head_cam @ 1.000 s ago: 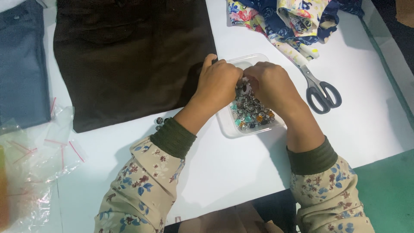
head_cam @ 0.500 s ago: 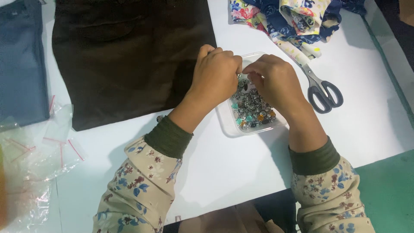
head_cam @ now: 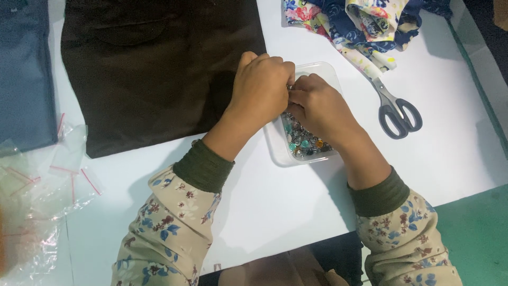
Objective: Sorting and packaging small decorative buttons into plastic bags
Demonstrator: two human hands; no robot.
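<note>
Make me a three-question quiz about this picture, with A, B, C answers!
1. Where are the scissors?
A. right of the tray
B. on the dark cloth
C. in a hand

2. What colour is the table?
A. red
B. white
C. yellow

3. How are the hands?
A. far apart
B. flat on the table
C. close together over the tray

Answers: 1 A, they lie right of the tray of buttons. 2 B, its bare top is white. 3 C, the left hand and right hand meet above the tray.

Glossy beads (head_cam: 304, 142) fill a clear plastic tray (head_cam: 275, 143) beside matt dark cloth (head_cam: 159, 69) and metal scissors (head_cam: 394, 108).
</note>
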